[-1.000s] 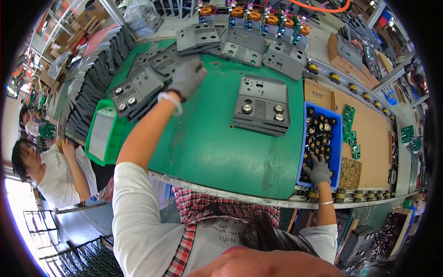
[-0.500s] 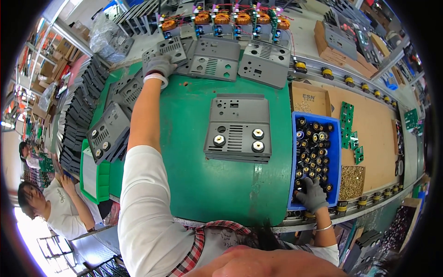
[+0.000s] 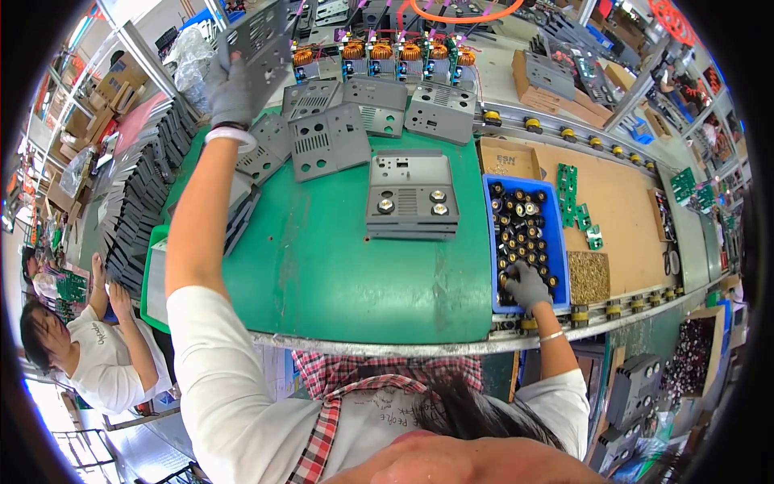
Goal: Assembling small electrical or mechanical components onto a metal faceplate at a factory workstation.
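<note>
My left hand (image 3: pixel 230 93), in a grey glove, is raised at the far left of the bench. It grips a grey sheet-metal panel (image 3: pixel 262 52) with slots and holes, tilted and slightly blurred. My gloved right hand (image 3: pixel 528 286) is down in the near end of a blue bin (image 3: pixel 563 242) of black round parts (image 3: pixel 516 230) with brass-coloured centres. Its fingers are curled among them; what they hold is hidden. Between my hands, a stack of grey panels (image 3: pixel 411 173) lies on the green mat (image 3: pixel 355 282), three silver hex nuts on its top panel.
Loose grey panels (image 3: pixel 329 141) overlap along the mat's far side. Circuit boards with copper coils (image 3: pixel 409 53) stand behind them. Right of the bin are a box of small brass parts (image 3: pixel 589 277) and green boards (image 3: pixel 567 194). A co-worker (image 3: pixel 105 355) sits at the left.
My left hand has risen up and left, lifting a panel from the far-side pile. Another panel there now lies nearer me. My right hand stays in the blue bin; the whole view has shifted.
</note>
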Demonstrator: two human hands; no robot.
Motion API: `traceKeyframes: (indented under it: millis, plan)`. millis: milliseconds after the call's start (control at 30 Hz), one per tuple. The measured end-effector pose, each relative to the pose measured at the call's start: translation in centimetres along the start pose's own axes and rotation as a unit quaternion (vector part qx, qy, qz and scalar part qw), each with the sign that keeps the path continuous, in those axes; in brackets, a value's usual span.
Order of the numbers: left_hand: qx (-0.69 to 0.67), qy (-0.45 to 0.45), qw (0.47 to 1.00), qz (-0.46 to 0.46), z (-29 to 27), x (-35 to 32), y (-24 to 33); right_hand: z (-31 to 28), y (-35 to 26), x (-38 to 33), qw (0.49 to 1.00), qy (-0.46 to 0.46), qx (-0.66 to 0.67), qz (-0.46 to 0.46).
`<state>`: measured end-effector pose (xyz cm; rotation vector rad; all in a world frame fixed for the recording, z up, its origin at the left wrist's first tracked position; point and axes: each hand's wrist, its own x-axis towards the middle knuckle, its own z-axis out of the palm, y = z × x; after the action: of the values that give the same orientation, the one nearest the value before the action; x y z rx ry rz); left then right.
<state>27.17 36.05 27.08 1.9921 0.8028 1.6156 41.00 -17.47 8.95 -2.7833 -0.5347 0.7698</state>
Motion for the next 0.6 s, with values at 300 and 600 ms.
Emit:
traceKeyframes:
  millis: [300, 600]
  plan:
    - [-0.095, -0.361, 0.924, -0.081, -16.4, -11.9, 9.0, 0.5, 1.0, 0.3, 0.996, 0.08, 0.032, -0.022]
    - [0.164, -0.721, 0.547, 0.391, -12.3, -24.7, 8.8, -0.9, -1.2, -1.3, 0.996, -0.032, -0.083, -0.021]
